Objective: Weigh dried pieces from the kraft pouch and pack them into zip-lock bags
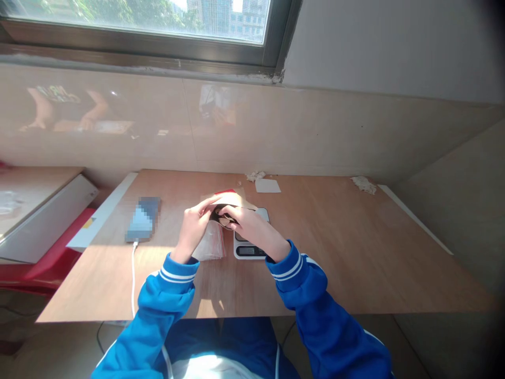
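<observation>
A tan paper bag with a red patch is held up over the middle of the table, its dark mouth facing me. My left hand grips the bag's left edge between thumb and fingers. At the mouth is my right hand, its fingers curled and partly inside; what they pinch is hidden. Behind my right wrist lies a white kitchen scale with a grey display, partly covered by the hand. Clear plastic zip bags with red strips lie flat below the paper bag.
A phone with a white charging cable lies on the left. Toward the wall are a white card and crumpled tissues, with another crumpled tissue farther right. A red stool stands left of the wooden table.
</observation>
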Motion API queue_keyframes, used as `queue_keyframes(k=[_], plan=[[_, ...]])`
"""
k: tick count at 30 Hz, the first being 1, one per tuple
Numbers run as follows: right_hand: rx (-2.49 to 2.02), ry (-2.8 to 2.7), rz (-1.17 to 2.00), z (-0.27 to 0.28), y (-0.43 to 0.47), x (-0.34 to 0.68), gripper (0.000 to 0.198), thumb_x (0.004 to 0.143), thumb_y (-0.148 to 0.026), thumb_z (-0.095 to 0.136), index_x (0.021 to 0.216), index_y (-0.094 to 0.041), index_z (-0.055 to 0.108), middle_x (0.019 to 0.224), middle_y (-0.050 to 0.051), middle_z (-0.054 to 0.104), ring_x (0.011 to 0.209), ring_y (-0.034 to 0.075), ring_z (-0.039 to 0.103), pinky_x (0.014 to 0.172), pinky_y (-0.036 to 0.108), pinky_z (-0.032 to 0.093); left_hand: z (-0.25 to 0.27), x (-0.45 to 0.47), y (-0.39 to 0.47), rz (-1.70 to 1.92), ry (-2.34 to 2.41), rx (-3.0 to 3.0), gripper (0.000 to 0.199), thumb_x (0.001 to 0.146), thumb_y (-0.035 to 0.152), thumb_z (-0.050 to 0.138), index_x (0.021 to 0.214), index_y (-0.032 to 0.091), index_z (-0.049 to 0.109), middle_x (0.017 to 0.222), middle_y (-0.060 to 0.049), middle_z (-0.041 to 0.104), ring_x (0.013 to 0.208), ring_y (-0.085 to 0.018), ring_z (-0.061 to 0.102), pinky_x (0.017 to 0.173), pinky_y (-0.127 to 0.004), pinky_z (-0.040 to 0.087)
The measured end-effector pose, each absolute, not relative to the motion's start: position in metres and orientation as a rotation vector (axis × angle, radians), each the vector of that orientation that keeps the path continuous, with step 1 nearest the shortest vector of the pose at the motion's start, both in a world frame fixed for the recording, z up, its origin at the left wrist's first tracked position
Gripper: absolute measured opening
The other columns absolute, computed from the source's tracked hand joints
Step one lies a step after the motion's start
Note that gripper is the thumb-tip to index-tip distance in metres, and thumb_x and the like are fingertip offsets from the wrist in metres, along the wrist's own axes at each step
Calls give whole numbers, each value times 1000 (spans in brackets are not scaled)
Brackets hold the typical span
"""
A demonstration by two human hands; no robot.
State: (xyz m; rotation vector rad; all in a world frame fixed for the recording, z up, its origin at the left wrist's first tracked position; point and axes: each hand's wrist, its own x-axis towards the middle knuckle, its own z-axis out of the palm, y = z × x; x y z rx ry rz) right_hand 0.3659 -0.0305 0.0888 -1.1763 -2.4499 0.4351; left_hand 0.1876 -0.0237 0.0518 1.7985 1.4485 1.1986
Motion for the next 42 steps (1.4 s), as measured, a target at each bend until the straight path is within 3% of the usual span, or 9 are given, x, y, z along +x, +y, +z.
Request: queue_keyframes(k=[7,11,15,20,24,28,34,39,42], plan=[[-1186,-2423,409,80,-38,367,21,93,-10,48,107,-20,60,99,7,69,90,19,65,75,28,48,51,191,-27,1177,1454,1799,38,87,22,47,119,25,67,116,-2,71,105,-20,66,93,-31,50],[-990,-2156,585,77,-43,377,22,94,-13,45,109,-23,58,108,3,66,100,17,61,86,29,47,55,190,-24,1172,1426,1823,37,88,22,46,117,25,68,117,-2,70,106,-20,66,94,-31,50],[-953,-1767,732,71,-57,400,15,92,-24,56,107,-25,59,105,2,65,92,16,61,81,28,49,59,192,-23,1178,1411,1848,36,89,20,45,115,27,68,118,1,70,109,-18,64,95,-31,49],[-1019,-1269,836,44,-81,442,25,88,-35,63,110,-26,55,97,2,63,86,15,60,78,29,50,63,190,-20,1310,1535,1819,29,91,26,47,111,28,68,113,1,71,104,-18,66,92,-31,50],[-1187,-1200,849,9,-81,462,30,85,-43,65,107,-24,57,103,5,64,95,19,61,84,34,51,69,182,0,1468,1590,1834,23,88,25,52,104,23,68,106,-2,71,99,-18,66,91,-32,50],[-1291,-1109,794,-27,-67,467,39,80,-49,69,105,-21,59,107,8,64,100,21,60,87,36,49,80,182,28,1487,1767,1959,20,85,26,55,101,21,67,108,-6,66,106,-22,60,99,-40,44],[-1181,-553,1019,-76,-63,477,51,66,-50,80,104,-23,59,107,5,65,81,16,62,65,27,51,96,190,51,1508,1674,2054,26,92,32,45,103,18,64,109,-8,61,99,-20,60,93,-37,47],[-1024,-327,1122,-94,-69,487,45,61,-46,83,92,-22,62,96,1,65,73,11,59,61,23,48,89,194,53,1389,1677,2182,27,92,31,45,113,22,59,122,-8,58,118,-23,52,105,-42,38],[-1026,-327,1134,-93,-70,489,42,62,-44,83,89,-21,61,96,1,64,74,12,59,62,23,48,88,198,57,1325,1719,2231,29,93,31,43,117,23,58,132,-9,53,131,-26,42,113,-49,26]])
